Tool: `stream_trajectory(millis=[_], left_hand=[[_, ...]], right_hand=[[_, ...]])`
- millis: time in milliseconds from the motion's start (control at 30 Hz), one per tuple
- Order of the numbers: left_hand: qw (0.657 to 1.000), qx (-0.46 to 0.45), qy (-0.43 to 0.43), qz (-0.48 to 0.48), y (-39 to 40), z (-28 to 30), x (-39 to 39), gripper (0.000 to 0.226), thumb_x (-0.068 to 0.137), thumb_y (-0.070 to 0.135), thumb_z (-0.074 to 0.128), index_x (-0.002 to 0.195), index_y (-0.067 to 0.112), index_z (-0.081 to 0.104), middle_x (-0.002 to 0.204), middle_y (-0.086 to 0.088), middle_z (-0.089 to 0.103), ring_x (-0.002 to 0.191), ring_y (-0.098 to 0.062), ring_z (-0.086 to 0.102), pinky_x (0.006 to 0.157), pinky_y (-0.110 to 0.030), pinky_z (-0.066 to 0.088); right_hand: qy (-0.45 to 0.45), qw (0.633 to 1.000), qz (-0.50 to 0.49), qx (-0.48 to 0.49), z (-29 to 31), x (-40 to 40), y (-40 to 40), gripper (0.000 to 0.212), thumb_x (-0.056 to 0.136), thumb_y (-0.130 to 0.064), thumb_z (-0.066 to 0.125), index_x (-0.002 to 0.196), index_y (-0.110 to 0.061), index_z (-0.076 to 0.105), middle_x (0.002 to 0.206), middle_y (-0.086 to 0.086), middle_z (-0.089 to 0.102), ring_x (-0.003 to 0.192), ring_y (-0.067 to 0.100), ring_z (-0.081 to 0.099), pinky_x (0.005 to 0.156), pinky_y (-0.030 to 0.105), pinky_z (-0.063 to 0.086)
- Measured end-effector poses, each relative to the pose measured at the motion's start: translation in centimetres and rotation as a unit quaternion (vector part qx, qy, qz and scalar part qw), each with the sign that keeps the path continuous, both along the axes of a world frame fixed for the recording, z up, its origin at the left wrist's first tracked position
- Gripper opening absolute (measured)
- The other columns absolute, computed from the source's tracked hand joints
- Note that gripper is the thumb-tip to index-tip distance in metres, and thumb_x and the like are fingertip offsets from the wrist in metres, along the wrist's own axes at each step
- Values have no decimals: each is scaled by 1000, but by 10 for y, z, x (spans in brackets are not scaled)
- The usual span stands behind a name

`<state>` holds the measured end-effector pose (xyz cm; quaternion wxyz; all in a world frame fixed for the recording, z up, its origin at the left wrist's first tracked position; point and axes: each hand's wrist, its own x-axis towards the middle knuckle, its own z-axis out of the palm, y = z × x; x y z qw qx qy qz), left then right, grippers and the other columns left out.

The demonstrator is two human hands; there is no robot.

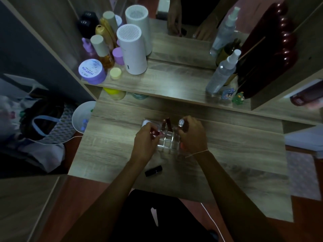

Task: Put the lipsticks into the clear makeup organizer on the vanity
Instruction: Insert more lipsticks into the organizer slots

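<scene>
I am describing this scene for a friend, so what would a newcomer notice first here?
First, the two hands at the middle of the vanity: the left hand holds a red lipstick at the clear organizer, and the right hand is on its other side. A black lipstick lies nearer the person, and two white cylinders stand on the shelf.

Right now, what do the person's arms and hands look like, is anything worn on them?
Both forearms are bare, with no sleeves in view. The right hand has a thin light-coloured string tied round its wrist, a loose end trailing off. The left hand wears nothing visible: no rings, watch or gloves that the dim picture shows.
</scene>
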<state>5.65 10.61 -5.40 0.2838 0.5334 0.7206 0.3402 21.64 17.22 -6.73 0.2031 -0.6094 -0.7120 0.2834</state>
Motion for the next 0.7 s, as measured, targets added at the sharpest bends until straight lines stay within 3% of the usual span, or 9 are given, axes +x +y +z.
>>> stream_trajectory(millis=[300, 467, 700], left_hand=[[999, -26, -1, 19, 8, -8, 6, 22, 73, 10, 78, 86, 14, 61, 97, -7, 60, 65, -5, 56, 59, -1, 40], [1000, -21, 21, 0, 8, -10, 9, 20, 75, 11, 77, 90, 8, 63, 99, -10, 59, 72, -13, 59, 60, 0, 39], [999, -14, 28, -7, 5, -6, 6, 19, 78, 13, 75, 92, 9, 63, 102, -8, 57, 71, -15, 61, 60, -8, 42]], right_hand=[[-17, 1000, 15, -6, -2, 5, -4, 23, 75, -16, 71, 96, -16, 61, 101, 7, 65, 96, 26, 55, 83, 40, 46], [-23, 1000, 20, -7, 0, 6, -10, 26, 77, -18, 68, 102, -16, 60, 106, 8, 64, 99, 27, 54, 87, 43, 45], [-26, 1000, 11, 2, 3, 3, -13, 29, 76, -20, 72, 103, -18, 60, 107, 7, 64, 100, 27, 54, 86, 45, 47]])
